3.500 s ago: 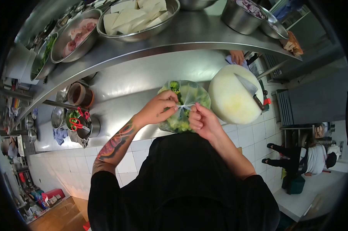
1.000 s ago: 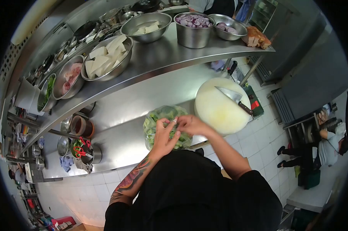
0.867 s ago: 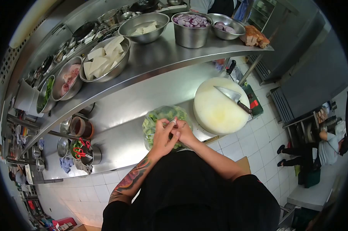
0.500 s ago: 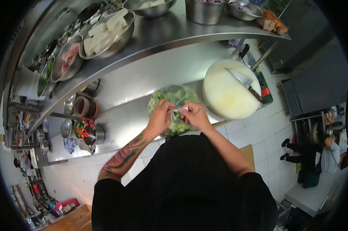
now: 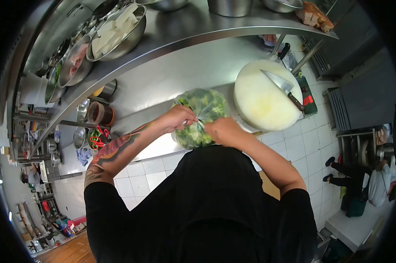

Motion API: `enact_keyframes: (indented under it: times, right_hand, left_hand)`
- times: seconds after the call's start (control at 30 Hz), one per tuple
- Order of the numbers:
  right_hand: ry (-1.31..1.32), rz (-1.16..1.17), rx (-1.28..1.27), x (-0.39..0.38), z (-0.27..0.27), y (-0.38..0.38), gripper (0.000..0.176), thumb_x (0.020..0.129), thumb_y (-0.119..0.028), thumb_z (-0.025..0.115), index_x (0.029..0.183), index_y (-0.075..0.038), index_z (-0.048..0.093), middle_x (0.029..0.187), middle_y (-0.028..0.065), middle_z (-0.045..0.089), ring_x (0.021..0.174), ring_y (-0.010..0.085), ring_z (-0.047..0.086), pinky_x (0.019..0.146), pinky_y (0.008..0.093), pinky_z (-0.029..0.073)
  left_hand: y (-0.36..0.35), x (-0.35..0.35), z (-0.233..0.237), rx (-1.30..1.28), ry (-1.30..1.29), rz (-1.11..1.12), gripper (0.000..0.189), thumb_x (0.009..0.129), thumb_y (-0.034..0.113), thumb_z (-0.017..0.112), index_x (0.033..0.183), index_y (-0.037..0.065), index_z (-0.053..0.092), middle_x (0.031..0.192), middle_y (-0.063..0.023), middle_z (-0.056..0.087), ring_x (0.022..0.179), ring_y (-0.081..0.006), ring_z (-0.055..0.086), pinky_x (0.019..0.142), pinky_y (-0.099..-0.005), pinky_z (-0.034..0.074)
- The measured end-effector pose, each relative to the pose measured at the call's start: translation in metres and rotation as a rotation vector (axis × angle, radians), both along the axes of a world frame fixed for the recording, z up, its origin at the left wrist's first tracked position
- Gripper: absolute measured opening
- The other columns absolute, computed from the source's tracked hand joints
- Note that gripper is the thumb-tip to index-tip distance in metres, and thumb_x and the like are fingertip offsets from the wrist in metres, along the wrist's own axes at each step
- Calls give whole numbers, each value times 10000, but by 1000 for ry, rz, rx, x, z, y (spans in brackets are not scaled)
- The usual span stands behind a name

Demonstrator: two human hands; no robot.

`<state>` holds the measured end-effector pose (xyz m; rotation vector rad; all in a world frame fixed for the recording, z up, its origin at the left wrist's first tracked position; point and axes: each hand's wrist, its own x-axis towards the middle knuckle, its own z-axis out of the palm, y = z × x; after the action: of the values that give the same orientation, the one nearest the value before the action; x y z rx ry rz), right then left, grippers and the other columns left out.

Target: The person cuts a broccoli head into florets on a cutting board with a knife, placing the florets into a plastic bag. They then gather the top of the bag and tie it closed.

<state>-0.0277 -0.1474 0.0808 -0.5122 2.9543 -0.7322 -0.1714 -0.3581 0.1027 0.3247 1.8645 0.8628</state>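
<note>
A clear plastic bag point(image 5: 211, 100) full of cut green vegetables, which look like broccoli, sits near the front edge of the steel counter. Its gathered neck is drawn tight between my two hands. My left hand point(image 5: 179, 118) is closed on a twisted end of the bag, on the left side of the neck. On the right, my right hand point(image 5: 224, 131) is closed on the other end, its fingertips mostly hidden behind the back of the hand. To the right of the bag is a round white chopping board point(image 5: 263, 103) with a cleaver point(image 5: 281, 83) lying on it.
Over the counter point(image 5: 171, 70) runs a steel shelf point(image 5: 193, 33) with bowls, including a bowl of white slabs point(image 5: 112, 37), and a piece of meat point(image 5: 316, 16). Red-handled scissors point(image 5: 99, 136) stand at left. Another person point(image 5: 375, 184) is at the far right.
My hands have moved apart from a close pinch, pulling the bag's ends to left and right, and my elbows have spread outward. The view has shifted slightly.
</note>
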Motion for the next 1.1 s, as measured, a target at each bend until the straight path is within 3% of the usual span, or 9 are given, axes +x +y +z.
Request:
enact_keyframes:
  times: [0.07,0.1,0.17,0.33,0.4,0.5,0.57,0.73,1.1]
  right_hand:
    - [12,116,-131,3,-3,-22,163,951,-208,680,878,-62,693,819,144,741,784,395,728,673,520,554]
    - [12,110,-130,2,4,-22,163,951,-208,680,878,-62,693,819,144,741,784,395,728,673,520,554]
    - [-46,99,-551,-8,24,-18,163,951,-186,672,875,-45,701,793,163,736,740,413,709,649,527,532]
    - [-312,-123,-856,-33,9,0,238,1001,-209,667,885,-4,701,657,112,609,570,189,528,573,377,444]
    - [-261,-141,-831,-29,15,-13,241,1000,-211,666,885,-1,696,658,117,612,567,195,527,572,386,444]
    - [-175,-191,-766,-19,31,-29,238,993,-211,667,873,-6,677,664,143,618,557,247,550,570,413,446]
    - [-135,-254,-741,-13,24,-39,238,1019,-201,669,856,-29,650,616,27,511,576,96,428,533,342,370]
    - [129,-188,-610,-13,21,-60,188,958,-140,680,817,-38,609,685,156,632,584,354,596,552,434,453]
    - [484,-32,-199,-74,5,7,117,895,-175,698,844,-83,646,812,102,699,762,345,705,638,490,546]
  left_hand:
    - [-3,7,-14,207,-369,328,126,1001,144,692,1080,48,715,775,16,601,632,-64,530,504,-254,389]
    - [-3,14,-11,207,-371,322,126,1001,144,692,1080,48,715,775,16,601,632,-64,530,504,-254,389]
    - [-3,25,-2,204,-220,391,132,1011,137,684,1110,54,712,796,13,627,631,-67,547,517,-260,387]
    - [-17,22,4,309,112,39,139,996,145,704,1083,38,689,765,-30,664,639,-119,616,553,-327,451]
    - [-18,24,-8,347,923,-393,165,954,101,717,1084,11,669,809,-152,700,687,-273,699,607,-393,507]
    - [-19,27,-8,439,920,-190,183,915,70,744,1073,9,673,774,-161,691,647,-279,696,607,-373,530]
    - [-22,30,-17,417,935,-90,190,906,44,741,1086,18,685,790,-160,704,660,-291,705,606,-374,535]
    - [-19,41,-45,422,1105,89,187,893,10,720,1074,46,693,807,-177,701,717,-361,717,657,-441,560]
    - [0,53,-49,411,1289,273,69,946,65,729,1008,59,698,754,-142,701,686,-359,699,633,-440,551]
